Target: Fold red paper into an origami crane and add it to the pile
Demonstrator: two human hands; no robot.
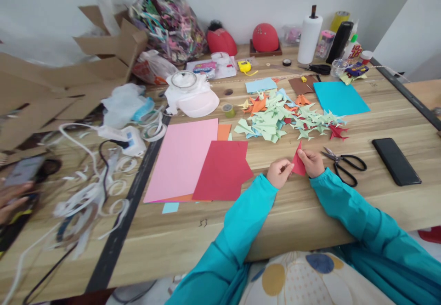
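My left hand (279, 172) and my right hand (313, 162) pinch a small folded piece of red paper (298, 161) between them, just above the wooden table (299, 213). Both arms wear teal sleeves. A little beyond the hands lies a pile of several folded paper shapes (285, 120), mostly pale green with some orange, blue and red. Black-handled scissors (342, 162) lie just right of my right hand. Sheets of red paper (223, 169) and pink paper (182, 158) lie flat to the left of my left hand.
A black phone (395, 160) lies at the right, a blue sheet (339, 97) further back. A paper towel roll (309, 38), bottles and red round objects stand along the wall. Cardboard, tape rolls and cables cover the left; another person's hand (12, 201) holds a phone there.
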